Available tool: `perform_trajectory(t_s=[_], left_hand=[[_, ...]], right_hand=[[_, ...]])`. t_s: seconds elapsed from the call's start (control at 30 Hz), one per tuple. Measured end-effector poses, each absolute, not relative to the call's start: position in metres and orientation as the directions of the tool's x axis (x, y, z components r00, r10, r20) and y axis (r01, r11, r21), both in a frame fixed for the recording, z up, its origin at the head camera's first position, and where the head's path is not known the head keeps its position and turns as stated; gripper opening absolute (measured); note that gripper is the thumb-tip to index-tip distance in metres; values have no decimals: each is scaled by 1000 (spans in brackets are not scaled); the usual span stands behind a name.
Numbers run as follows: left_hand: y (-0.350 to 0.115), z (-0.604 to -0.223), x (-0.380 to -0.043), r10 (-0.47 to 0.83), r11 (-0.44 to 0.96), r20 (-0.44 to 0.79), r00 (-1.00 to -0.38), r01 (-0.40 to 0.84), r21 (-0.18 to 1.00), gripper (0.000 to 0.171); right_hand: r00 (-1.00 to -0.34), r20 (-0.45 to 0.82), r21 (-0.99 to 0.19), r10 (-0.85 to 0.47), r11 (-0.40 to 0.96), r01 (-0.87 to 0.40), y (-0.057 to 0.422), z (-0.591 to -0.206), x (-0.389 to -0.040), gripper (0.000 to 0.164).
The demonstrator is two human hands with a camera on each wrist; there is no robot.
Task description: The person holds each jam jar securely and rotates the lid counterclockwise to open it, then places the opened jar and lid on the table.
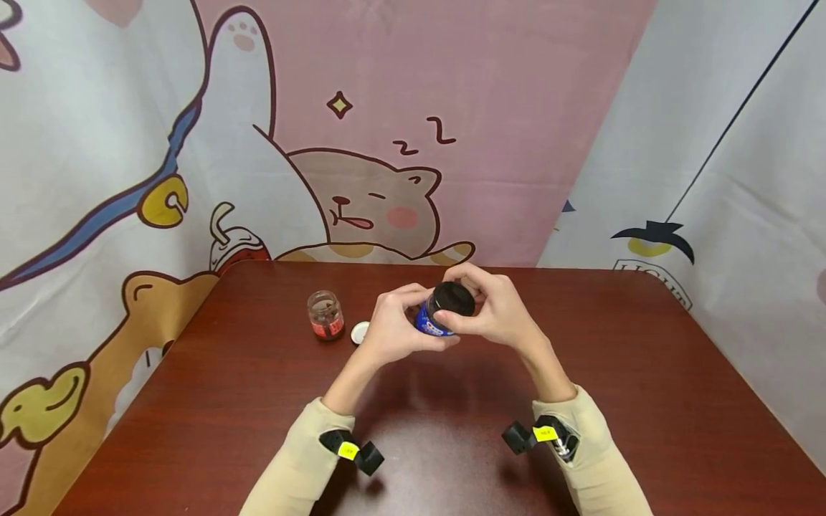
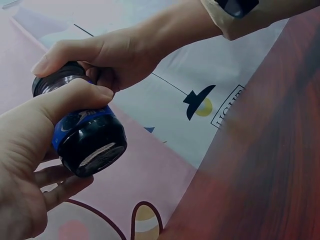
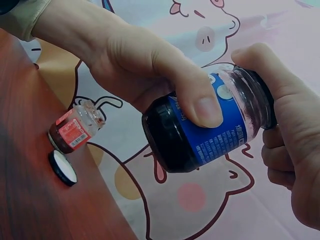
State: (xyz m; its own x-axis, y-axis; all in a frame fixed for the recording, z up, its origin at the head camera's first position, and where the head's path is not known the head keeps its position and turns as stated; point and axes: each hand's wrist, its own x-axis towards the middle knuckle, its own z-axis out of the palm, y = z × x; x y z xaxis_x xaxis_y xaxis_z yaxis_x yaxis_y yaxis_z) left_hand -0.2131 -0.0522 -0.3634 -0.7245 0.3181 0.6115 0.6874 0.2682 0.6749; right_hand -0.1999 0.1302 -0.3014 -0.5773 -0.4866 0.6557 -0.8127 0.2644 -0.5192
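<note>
A glass jar (image 3: 215,125) with a blue label and dark contents is held tilted above the table. My left hand (image 1: 396,326) grips its body, thumb across the label. Around the black lid (image 1: 454,298) at its top, the fingers and thumb of my right hand (image 1: 493,308) are curled. In the left wrist view the jar's dark base (image 2: 97,150) faces the camera. Whether the lid is loose cannot be seen.
An uncapped glass jar (image 1: 325,315) with a red label stands on the table (image 1: 258,401) left of my hands. Beside it lies a lid (image 3: 63,168), white inside up. A cartoon-printed cloth (image 1: 516,129) hangs behind the table.
</note>
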Motion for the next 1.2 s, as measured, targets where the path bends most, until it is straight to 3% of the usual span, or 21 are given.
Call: perform_trajectory(t_s=[0.43, 0.8, 1.07, 1.2], left_hand=[[-57, -334, -190, 419, 181, 523, -742, 633, 753, 40], [-62, -332, -193, 566, 48, 458, -686, 582, 811, 37], [-62, -340, -199, 499, 117, 482, -721, 606, 786, 37], [-61, -353, -210, 417, 227, 514, -750, 633, 740, 40]], right_hand=[[-511, 706, -474, -490, 208, -855, 127, -304, -201, 38], [-497, 642, -562, -584, 83, -823, 133, -298, -200, 37], [-468, 615, -538, -634, 97, -838, 136, -296, -203, 40], [-507, 601, -529, -618, 169, -832, 139, -295, -203, 46]])
